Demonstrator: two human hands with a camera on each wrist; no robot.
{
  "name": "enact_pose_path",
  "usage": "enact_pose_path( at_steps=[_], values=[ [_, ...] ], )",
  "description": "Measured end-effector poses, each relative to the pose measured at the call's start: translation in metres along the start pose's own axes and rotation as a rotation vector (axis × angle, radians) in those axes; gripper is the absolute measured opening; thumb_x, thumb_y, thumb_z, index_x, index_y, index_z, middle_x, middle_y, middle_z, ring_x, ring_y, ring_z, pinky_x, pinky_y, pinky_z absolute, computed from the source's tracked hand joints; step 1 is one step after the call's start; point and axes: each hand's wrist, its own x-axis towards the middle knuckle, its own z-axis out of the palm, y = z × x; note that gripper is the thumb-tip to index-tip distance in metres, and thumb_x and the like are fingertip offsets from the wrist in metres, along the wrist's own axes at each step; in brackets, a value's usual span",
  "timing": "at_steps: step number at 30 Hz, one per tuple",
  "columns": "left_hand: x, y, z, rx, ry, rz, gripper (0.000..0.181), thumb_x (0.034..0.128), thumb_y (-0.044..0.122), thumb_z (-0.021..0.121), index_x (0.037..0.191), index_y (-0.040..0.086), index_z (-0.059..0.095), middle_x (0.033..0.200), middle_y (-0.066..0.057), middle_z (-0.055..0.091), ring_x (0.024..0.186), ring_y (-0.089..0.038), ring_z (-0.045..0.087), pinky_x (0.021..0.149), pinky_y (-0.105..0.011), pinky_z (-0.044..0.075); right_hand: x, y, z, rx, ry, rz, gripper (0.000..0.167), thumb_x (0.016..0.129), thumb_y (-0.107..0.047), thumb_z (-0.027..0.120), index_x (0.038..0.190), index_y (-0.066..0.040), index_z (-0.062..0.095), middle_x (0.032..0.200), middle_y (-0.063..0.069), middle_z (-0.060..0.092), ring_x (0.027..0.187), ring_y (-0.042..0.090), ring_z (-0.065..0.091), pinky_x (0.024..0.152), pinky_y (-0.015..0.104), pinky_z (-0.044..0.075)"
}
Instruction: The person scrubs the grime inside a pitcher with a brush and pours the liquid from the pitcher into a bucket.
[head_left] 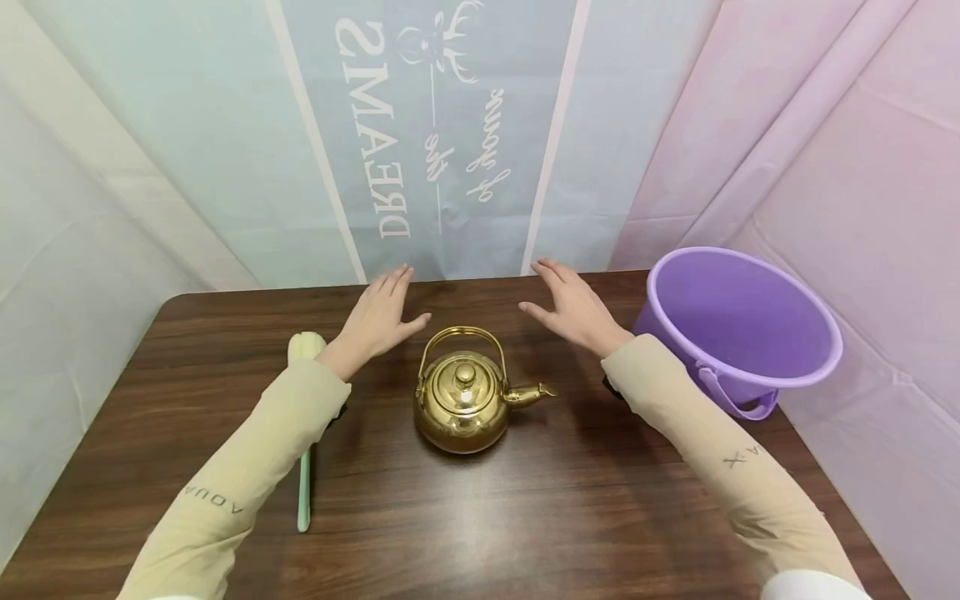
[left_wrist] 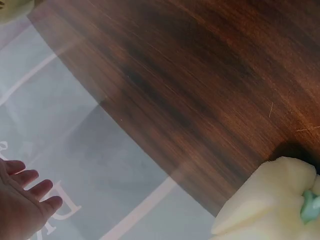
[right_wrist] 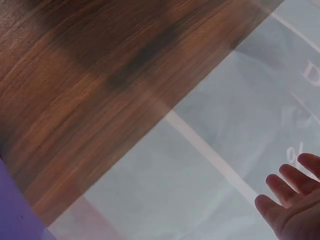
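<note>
A shiny gold kettle [head_left: 461, 408] with its lid on and its handle upright stands mid-table, spout to the right. My left hand [head_left: 377, 319] is held behind and left of it, fingers extended and thumb apart, touching nothing. On the other side, my right hand [head_left: 574, 310] is raised with fingers spread, also holding nothing. A brush with a pale yellow head [head_left: 306, 345] and a green handle [head_left: 303, 492] lies at the left, partly hidden by my left sleeve. The left wrist view shows the yellow head [left_wrist: 270, 202] and my left fingers [left_wrist: 37, 187]; the right one shows my right fingers [right_wrist: 287, 187].
A purple bucket [head_left: 675, 329] stands at the table's back right corner, its handle hanging down in front, close to my right forearm. Behind the brown wooden table [head_left: 465, 533] hangs a printed cloth [head_left: 450, 167], with pale cloth at both sides.
</note>
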Motion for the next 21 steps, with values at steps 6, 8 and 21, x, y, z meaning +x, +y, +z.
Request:
enact_pose_path(
  at_steps=[6, 8, 21],
  values=[
    [-0.008, 0.002, -0.003, -0.047, -0.026, 0.043, 0.079, 0.0877, 0.047, 0.049, 0.141, -0.003, 0.022, 0.145, -0.020, 0.026, 0.131, -0.035, 0.026, 0.107, -0.046, 0.020, -0.006, -0.008, -0.003, -0.004, -0.029, 0.004, 0.070, 0.085, -0.044, 0.058, 0.139, -0.005, 0.034, 0.141, 0.013, 0.035, 0.131, 0.030, 0.029, 0.106, 0.043, 0.024],
    [-0.011, 0.003, -0.003, -0.066, -0.026, 0.049, 0.078, 0.0877, 0.047, 0.049, 0.141, -0.003, 0.022, 0.145, -0.020, 0.026, 0.132, -0.035, 0.026, 0.107, -0.045, 0.020, -0.009, -0.011, -0.004, 0.001, -0.038, 0.001, 0.070, 0.085, -0.044, 0.058, 0.139, -0.005, 0.034, 0.141, 0.012, 0.036, 0.131, 0.030, 0.030, 0.105, 0.043, 0.026],
    [-0.033, 0.008, -0.006, -0.238, -0.074, 0.030, 0.073, 0.0895, 0.045, 0.049, 0.141, -0.001, 0.025, 0.145, -0.017, 0.027, 0.133, -0.033, 0.023, 0.106, -0.046, 0.021, -0.023, -0.026, -0.009, -0.002, -0.032, -0.060, 0.065, 0.086, -0.046, 0.055, 0.136, -0.008, 0.039, 0.135, 0.010, 0.042, 0.125, 0.025, 0.038, 0.098, 0.042, 0.036]
  ],
)
